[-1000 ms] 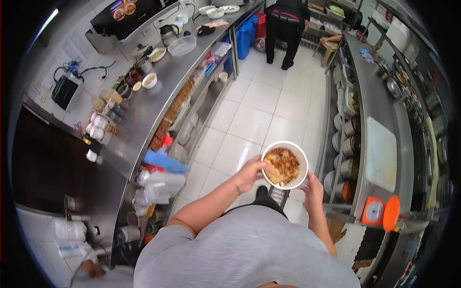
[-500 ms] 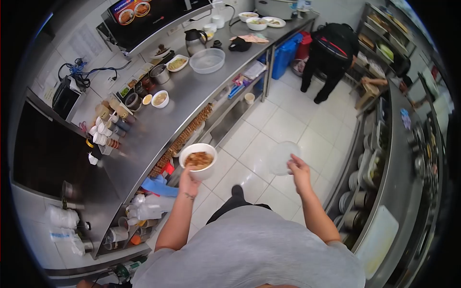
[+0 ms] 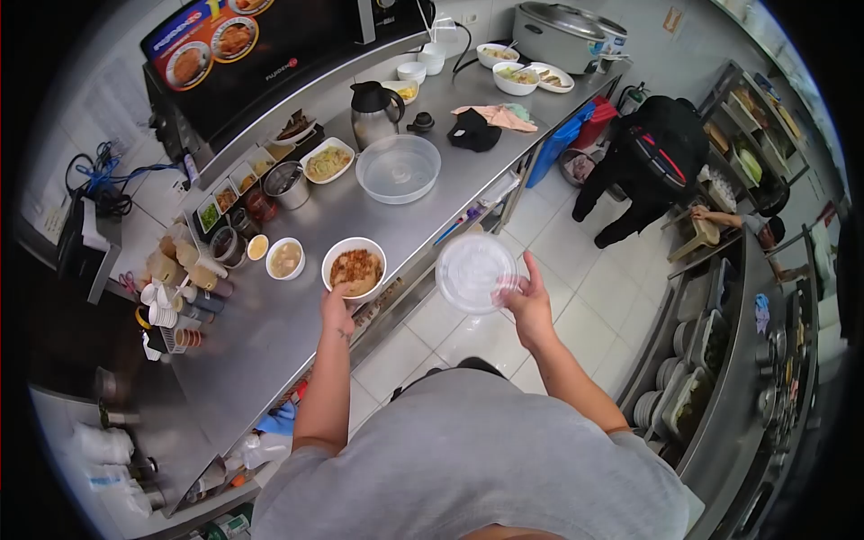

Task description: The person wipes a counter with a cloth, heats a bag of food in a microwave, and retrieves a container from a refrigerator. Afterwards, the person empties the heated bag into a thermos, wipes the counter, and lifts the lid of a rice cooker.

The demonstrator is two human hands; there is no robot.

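Note:
A white bowl (image 3: pixel 371 292) of food with a brown crumbly topping is in my left hand (image 3: pixel 337 313), at the front edge of the steel counter. My thumb lies over its near rim; the fingers beneath are hidden. In my right hand (image 3: pixel 529 304) is a clear round plastic lid (image 3: pixel 475 274), gripped by its right edge over the floor, apart from the bowl. On the counter just left of the bowl stand a smaller white bowl of soup (image 3: pixel 285 259) and a little cup with yellowish contents (image 3: pixel 258 247).
A large clear plastic tub (image 3: pixel 398 169), a thermal jug (image 3: pixel 376 115) and a dish of shredded food (image 3: pixel 328 162) stand farther along the counter. A co-worker in black (image 3: pixel 650 162) bends over at the aisle's far end. Shelves of dishes (image 3: pixel 673 378) line the right side.
My left hand has brought the bowl to the counter's edge, beside the soup bowl. The lid in my right hand has moved left and up, closer to the counter. My view has shifted toward the counter.

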